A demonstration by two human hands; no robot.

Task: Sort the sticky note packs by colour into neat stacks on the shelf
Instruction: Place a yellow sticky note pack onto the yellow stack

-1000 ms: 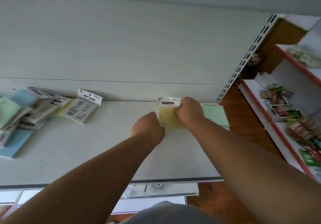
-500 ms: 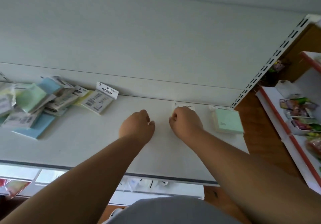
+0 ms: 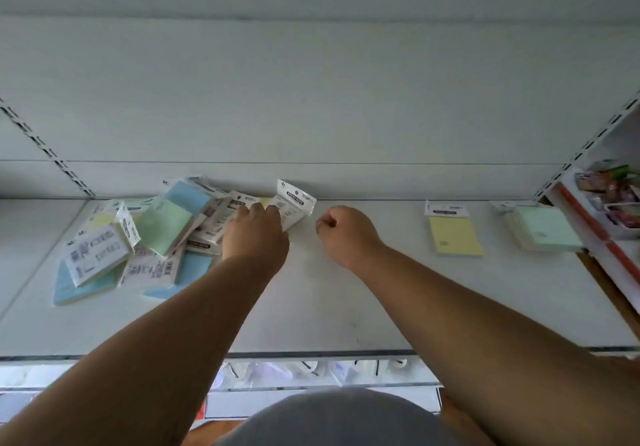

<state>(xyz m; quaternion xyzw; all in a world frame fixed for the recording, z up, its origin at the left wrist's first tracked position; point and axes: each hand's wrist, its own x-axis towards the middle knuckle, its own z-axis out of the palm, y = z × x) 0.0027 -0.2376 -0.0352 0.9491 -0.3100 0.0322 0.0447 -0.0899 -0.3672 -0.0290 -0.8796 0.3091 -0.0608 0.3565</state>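
Fingers of left hand [image 3: 255,234] reaching onto yellow pack [image 3: 292,208] at pile's [image 3: 138,237] edge, centre-left, grasp unclear; right hand [image 3: 341,234] clenched, empty. Step: picking. Next: carrying rightwards to yellow stack [image 3: 454,236].

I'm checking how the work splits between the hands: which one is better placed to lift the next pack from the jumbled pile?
Probably the left hand: it already rests on the right edge of the jumbled pile, fingers on a white-backed pack. The right hand is curled, holding nothing, over bare shelf beside the pile.
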